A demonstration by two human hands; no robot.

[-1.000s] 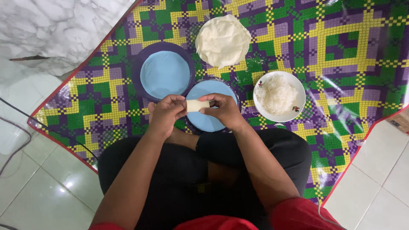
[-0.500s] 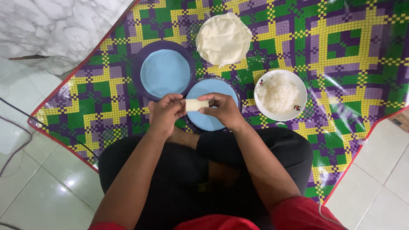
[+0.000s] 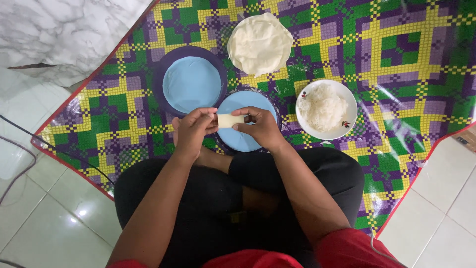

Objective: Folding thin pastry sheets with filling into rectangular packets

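**Pale roll pinched between both hands**

Cream-coloured and soft-looking, the roll (image 3: 231, 120) is a small wrapped cylinder held level above the near plate (image 3: 248, 144), which is light blue and bare. The left hand (image 3: 192, 133) closes its fingertips on the roll's left end; the right hand (image 3: 260, 128) does the same on the right end, so both grips are clamped on it, thumbs underneath and fingers over the top.

By its look the roll is light, limp and easily dented: thin wrapper skin that would probably tear or unroll under a hard squeeze and may be faintly tacky. Holding it by the two ends, as now, with light pressure and support along the seam seems the safest hold; pinching the middle would likely flatten it.

Beyond the hands lie a second blue plate (image 3: 192, 83), a stack of wrappers (image 3: 260, 43) on its own plate, and a white bowl (image 3: 350, 105) of pale noodles (image 3: 322, 105), all on a checked mat (image 3: 406, 59) spread on the tiled floor.
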